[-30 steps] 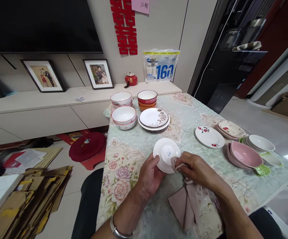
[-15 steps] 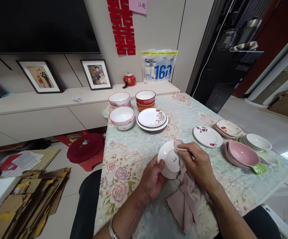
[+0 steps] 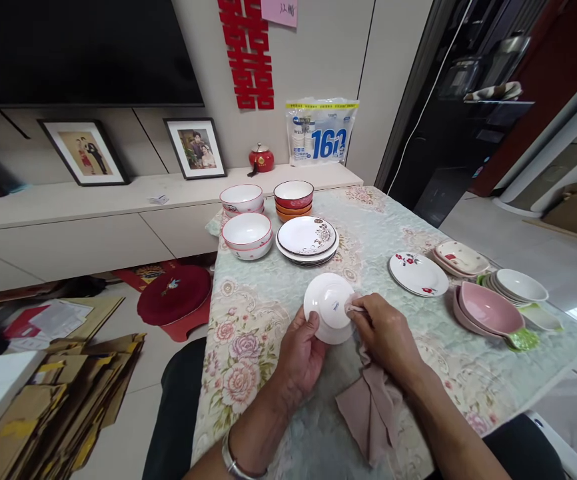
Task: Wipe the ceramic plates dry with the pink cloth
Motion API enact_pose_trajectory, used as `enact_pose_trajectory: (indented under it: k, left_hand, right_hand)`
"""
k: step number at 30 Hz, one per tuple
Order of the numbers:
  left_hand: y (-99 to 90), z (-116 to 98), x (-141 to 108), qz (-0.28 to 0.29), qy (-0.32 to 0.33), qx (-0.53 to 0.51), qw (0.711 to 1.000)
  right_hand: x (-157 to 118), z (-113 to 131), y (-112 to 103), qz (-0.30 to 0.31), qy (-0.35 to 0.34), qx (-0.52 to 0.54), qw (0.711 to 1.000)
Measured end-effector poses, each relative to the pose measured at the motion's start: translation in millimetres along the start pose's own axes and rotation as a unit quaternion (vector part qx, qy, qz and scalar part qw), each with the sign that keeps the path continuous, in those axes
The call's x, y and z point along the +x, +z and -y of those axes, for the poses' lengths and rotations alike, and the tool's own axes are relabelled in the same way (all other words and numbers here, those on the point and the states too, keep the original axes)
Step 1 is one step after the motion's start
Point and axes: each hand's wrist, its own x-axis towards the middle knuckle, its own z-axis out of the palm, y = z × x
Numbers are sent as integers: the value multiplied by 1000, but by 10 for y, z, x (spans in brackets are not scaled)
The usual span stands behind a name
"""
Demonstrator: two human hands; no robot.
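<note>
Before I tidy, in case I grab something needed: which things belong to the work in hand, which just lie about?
In use: small plate in left hand, cloth in right hand; possibly the other dishes.
Probably unrelated: stool, cardboard, jar, framed photos, plastic bag.

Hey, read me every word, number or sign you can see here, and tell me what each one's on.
"160": large blue digits on the plastic bag; its smaller print is too small to read reliably.
"囍": repeated down the red paper cutout.
Pink note: handwriting, not clearly legible.
Held white plate: blue mark underneath, too small.
Red jar: gold marking, too small.
</note>
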Motion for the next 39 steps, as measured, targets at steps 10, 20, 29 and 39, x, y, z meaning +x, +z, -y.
enact_pose_trajectory:
  k: [10, 20, 29, 39]
  left_hand:
    - [-35, -3, 52, -42, 23, -39, 998]
    - [-41, -31, 16, -80, -12, 3, 997]
    - [17, 64, -61, 37, -74, 53, 995]
    - [32, 32, -85, 72, -158, -26, 985]
  right_hand:
    - [-42, 294, -25, 183, -86, 91, 975]
    - [32, -122, -69, 85, 31, -22, 996]
    - [44, -74, -88, -57, -2, -10, 998]
    - [-45, 384, -69, 73, -105, 11, 992]
